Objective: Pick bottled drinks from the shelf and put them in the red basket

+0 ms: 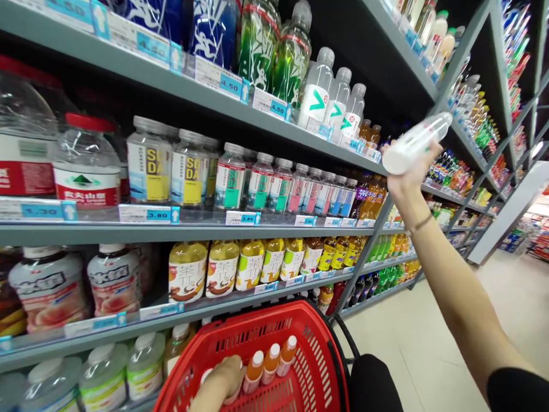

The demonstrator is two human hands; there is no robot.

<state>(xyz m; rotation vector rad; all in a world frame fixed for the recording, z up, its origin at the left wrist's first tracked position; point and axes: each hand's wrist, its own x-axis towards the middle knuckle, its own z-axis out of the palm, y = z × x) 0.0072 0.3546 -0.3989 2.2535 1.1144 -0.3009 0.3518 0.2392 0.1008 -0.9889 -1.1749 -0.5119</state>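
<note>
My right hand [412,171] is raised at the right, its fingers wrapped round a clear bottle [414,146] with a whitish label. The bottle is tilted, cap end up to the right, and slightly blurred. Low in the view, my left hand [225,375] reaches into a red shopping basket [257,315]. Its fingers curl over a small bottle of orange drink [233,396], mostly hidden beneath the hand. Beside it stand several upright white-capped bottles of orange drink [270,363] in a row. Another white cap [206,375] shows left of the hand.
Grey shelves [274,230] with price tags run along the left and into the distance. They hold soda water bottles [229,177], tea bottles [223,269], green sports drinks [257,48] and clear bottles with a green mark [317,91]. Pale floor [398,337] lies at the right.
</note>
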